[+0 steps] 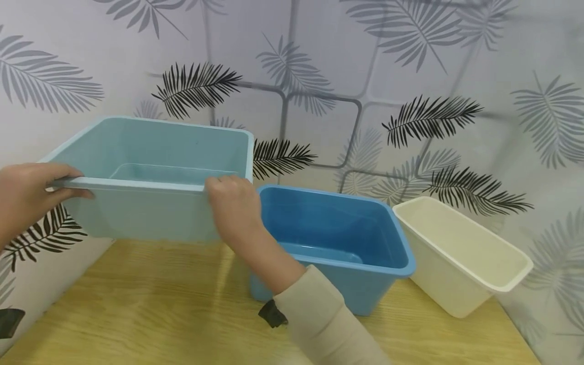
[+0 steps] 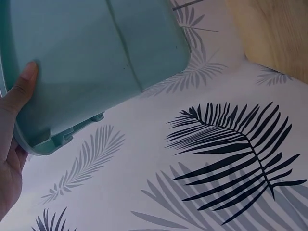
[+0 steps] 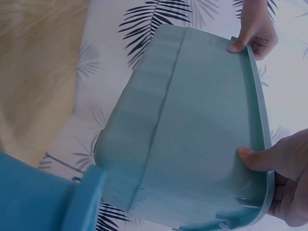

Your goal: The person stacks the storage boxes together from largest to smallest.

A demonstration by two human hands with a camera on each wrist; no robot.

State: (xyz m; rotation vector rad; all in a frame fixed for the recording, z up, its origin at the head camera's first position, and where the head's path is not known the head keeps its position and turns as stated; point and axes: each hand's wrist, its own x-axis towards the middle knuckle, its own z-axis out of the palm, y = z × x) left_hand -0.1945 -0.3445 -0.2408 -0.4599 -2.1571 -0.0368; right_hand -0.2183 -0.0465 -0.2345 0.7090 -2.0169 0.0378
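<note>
A light teal plastic bin (image 1: 150, 210) is held above the wooden table at the left in the head view, its open top tipped toward me. My left hand (image 1: 36, 195) grips its near rim at the left corner, thumb against the outer wall and fingers over the edge. My right hand (image 1: 234, 205) grips the same rim near its right corner. In the right wrist view both hands pinch one long rim of the teal bin (image 3: 192, 120), thumbs on the outer side. Just right of it stands a blue bin (image 1: 337, 223), partly hidden by my right forearm.
A cream bin (image 1: 461, 243) stands at the right, beside the blue one. All is on a yellowish wooden table (image 1: 150, 304), against a wall (image 1: 328, 66) with leaf-patterned covering. A small black piece (image 1: 272, 314) shows beside my right sleeve.
</note>
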